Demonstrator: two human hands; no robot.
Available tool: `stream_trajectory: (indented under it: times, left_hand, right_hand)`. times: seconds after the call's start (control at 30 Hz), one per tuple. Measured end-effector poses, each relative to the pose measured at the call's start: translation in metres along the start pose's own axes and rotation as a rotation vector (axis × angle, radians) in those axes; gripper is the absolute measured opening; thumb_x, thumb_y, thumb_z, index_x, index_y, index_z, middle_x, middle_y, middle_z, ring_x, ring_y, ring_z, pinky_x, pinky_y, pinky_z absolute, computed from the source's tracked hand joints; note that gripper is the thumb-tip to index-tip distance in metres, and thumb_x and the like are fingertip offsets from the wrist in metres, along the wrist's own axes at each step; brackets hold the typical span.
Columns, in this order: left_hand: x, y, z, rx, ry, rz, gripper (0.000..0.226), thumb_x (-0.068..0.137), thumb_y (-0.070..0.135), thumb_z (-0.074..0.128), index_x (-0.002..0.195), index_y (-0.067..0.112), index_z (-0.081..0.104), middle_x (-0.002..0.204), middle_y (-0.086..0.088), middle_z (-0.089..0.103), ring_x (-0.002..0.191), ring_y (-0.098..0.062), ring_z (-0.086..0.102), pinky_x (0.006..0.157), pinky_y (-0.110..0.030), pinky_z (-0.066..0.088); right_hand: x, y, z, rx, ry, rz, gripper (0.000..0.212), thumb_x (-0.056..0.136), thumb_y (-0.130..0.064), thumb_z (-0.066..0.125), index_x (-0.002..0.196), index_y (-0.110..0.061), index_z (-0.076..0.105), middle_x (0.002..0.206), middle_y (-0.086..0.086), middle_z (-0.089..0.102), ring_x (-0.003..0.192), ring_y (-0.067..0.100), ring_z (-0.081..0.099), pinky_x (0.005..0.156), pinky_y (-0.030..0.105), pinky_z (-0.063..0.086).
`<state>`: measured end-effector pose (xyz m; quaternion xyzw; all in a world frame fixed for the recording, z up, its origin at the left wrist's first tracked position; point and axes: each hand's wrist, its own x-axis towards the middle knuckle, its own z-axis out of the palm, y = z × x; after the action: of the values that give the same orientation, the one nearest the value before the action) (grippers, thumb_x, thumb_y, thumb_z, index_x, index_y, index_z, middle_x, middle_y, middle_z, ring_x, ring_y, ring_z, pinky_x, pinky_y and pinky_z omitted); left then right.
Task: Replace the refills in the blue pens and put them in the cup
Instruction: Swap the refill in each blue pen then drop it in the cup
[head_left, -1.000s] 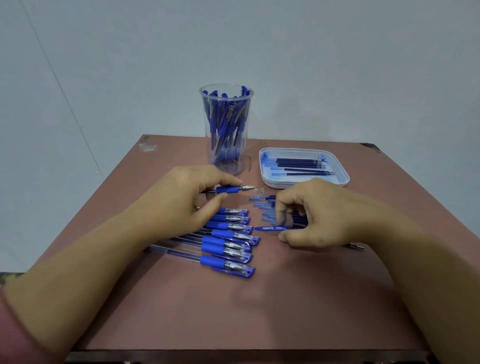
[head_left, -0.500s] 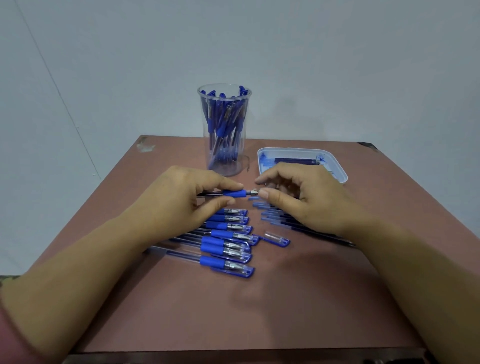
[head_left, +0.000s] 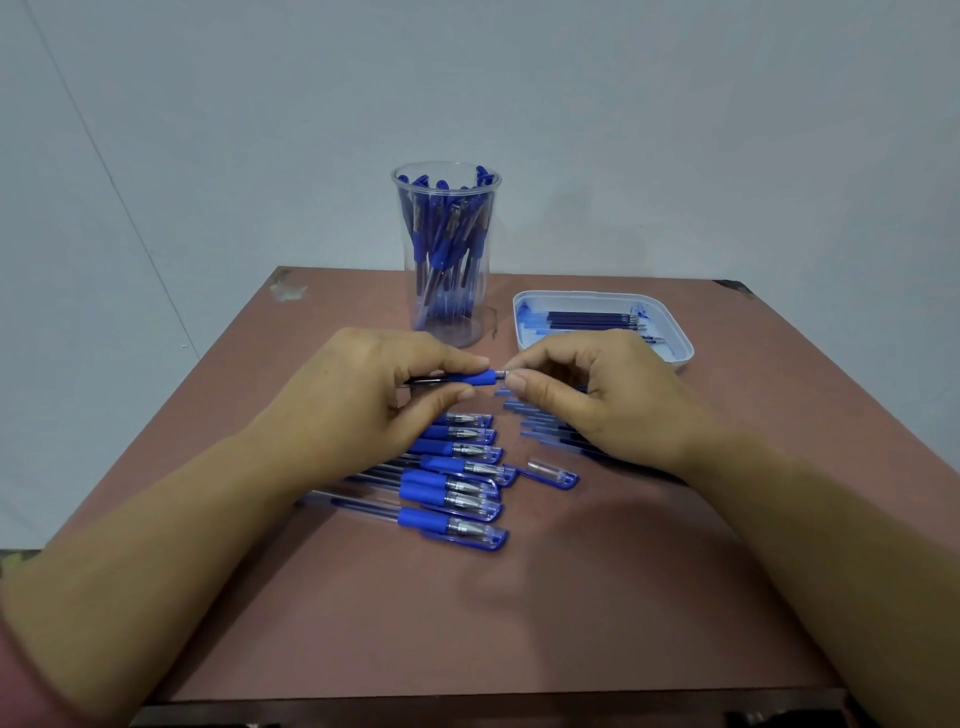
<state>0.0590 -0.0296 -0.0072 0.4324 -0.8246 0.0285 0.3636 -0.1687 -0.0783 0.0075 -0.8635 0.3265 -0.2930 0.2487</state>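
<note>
My left hand (head_left: 363, 400) holds a blue pen (head_left: 475, 378) level above the table, gripping it by the barrel just behind its blue grip. My right hand (head_left: 597, 400) pinches the metal tip end of that same pen between thumb and forefinger. Below the hands, several capped blue pens (head_left: 457, 488) lie in a row on the table. A loose pen cap (head_left: 553, 474) lies to their right. A clear cup (head_left: 447, 254) full of blue pens stands behind. Refills (head_left: 597, 319) lie in a white tray (head_left: 675, 343) at the back right.
More refills (head_left: 540, 434) lie on the brown table (head_left: 519, 597) under my right hand, partly hidden by it. The table's near edge is at the bottom and a pale wall stands close behind the cup.
My right hand left the loose cap on the table, rose to the pen's tip and now pinches it. My left hand kept the pen almost still.
</note>
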Motion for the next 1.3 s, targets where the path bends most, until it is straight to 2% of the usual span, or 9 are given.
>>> stream_trajectory:
  times: [0.3, 0.4, 0.47, 0.53, 0.7, 0.83, 1.0, 1.1, 1.3]
  left_hand:
    - [-0.0009, 0.0001, 0.0016, -0.015, -0.015, -0.030, 0.031, 0.089, 0.043, 0.056, 0.112, 0.031, 0.071, 0.086, 0.026, 0.065, 0.063, -0.011, 0.064, 0.060, -0.028, 0.051]
    - [-0.0006, -0.0013, 0.0011, -0.013, -0.024, -0.047, 0.031, 0.089, 0.043, 0.057, 0.113, 0.029, 0.071, 0.089, 0.020, 0.069, 0.065, -0.012, 0.065, 0.060, -0.032, 0.054]
    - [-0.0005, -0.0019, 0.0005, -0.016, -0.024, -0.054, 0.033, 0.089, 0.045, 0.056, 0.114, 0.029, 0.071, 0.088, 0.018, 0.070, 0.064, -0.013, 0.065, 0.060, -0.032, 0.054]
    - [-0.0006, -0.0019, 0.0003, -0.029, -0.026, -0.060, 0.033, 0.089, 0.045, 0.056, 0.113, 0.029, 0.071, 0.090, 0.017, 0.071, 0.066, -0.013, 0.066, 0.061, -0.033, 0.055]
    - [-0.0009, -0.0017, 0.0018, -0.031, -0.022, -0.088, 0.027, 0.086, 0.036, 0.064, 0.111, 0.030, 0.072, 0.088, 0.018, 0.072, 0.066, -0.011, 0.066, 0.061, -0.034, 0.055]
    - [-0.0008, -0.0016, 0.0021, -0.038, -0.023, -0.089, 0.027, 0.087, 0.037, 0.064, 0.112, 0.029, 0.072, 0.090, 0.018, 0.071, 0.068, -0.011, 0.067, 0.062, -0.033, 0.055]
    - [-0.0018, -0.0029, 0.0032, -0.058, -0.043, -0.102, 0.032, 0.086, 0.047, 0.058, 0.112, 0.032, 0.071, 0.090, 0.016, 0.072, 0.068, -0.012, 0.067, 0.064, -0.036, 0.056]
    - [-0.0019, -0.0030, 0.0033, -0.051, -0.048, -0.105, 0.032, 0.086, 0.047, 0.057, 0.112, 0.033, 0.071, 0.091, 0.016, 0.073, 0.069, -0.010, 0.067, 0.064, -0.035, 0.056]
    - [-0.0012, -0.0038, 0.0021, -0.023, -0.043, -0.105, 0.024, 0.087, 0.033, 0.070, 0.112, 0.030, 0.071, 0.089, 0.014, 0.073, 0.068, -0.012, 0.066, 0.063, -0.037, 0.056]
  right_hand:
    - [-0.0015, -0.0012, 0.0014, 0.000, 0.035, -0.006, 0.019, 0.081, -0.028, 0.076, 0.099, -0.024, 0.072, 0.083, -0.010, 0.071, 0.078, 0.007, 0.066, 0.074, 0.022, 0.054]
    - [-0.0023, -0.0040, -0.0008, 0.009, 0.020, 0.060, 0.032, 0.084, -0.050, 0.061, 0.105, -0.028, 0.071, 0.085, -0.009, 0.071, 0.076, 0.007, 0.064, 0.071, 0.021, 0.051]
    - [-0.0019, -0.0042, 0.0009, -0.040, 0.005, 0.056, 0.037, 0.090, -0.051, 0.049, 0.085, -0.023, 0.071, 0.069, -0.008, 0.065, 0.063, 0.008, 0.056, 0.060, 0.024, 0.044]
    - [-0.0005, -0.0036, 0.0034, -0.090, 0.017, 0.035, 0.030, 0.094, -0.042, 0.052, 0.077, -0.023, 0.067, 0.068, -0.009, 0.063, 0.064, 0.008, 0.057, 0.061, 0.027, 0.045]
    - [0.0007, -0.0004, 0.0035, -0.003, 0.023, -0.005, 0.013, 0.084, -0.024, 0.074, 0.096, -0.022, 0.070, 0.085, -0.011, 0.070, 0.080, 0.007, 0.065, 0.076, 0.022, 0.053]
    - [-0.0003, -0.0004, 0.0034, 0.027, 0.019, 0.033, 0.023, 0.084, -0.042, 0.068, 0.103, -0.029, 0.068, 0.085, -0.012, 0.068, 0.080, 0.006, 0.064, 0.073, 0.018, 0.051]
    - [0.0018, 0.0011, 0.0049, -0.025, 0.000, 0.025, 0.008, 0.085, -0.027, 0.073, 0.092, -0.023, 0.071, 0.081, -0.009, 0.069, 0.077, 0.007, 0.064, 0.072, 0.025, 0.053]
    - [0.0013, 0.0027, 0.0040, 0.006, -0.021, 0.042, 0.023, 0.079, -0.034, 0.077, 0.098, -0.026, 0.068, 0.088, -0.009, 0.069, 0.085, 0.007, 0.065, 0.080, 0.029, 0.054]
    - [0.0034, 0.0031, 0.0057, -0.028, 0.010, 0.066, 0.007, 0.087, -0.033, 0.069, 0.091, -0.028, 0.072, 0.079, -0.011, 0.070, 0.074, 0.005, 0.063, 0.070, 0.022, 0.050]
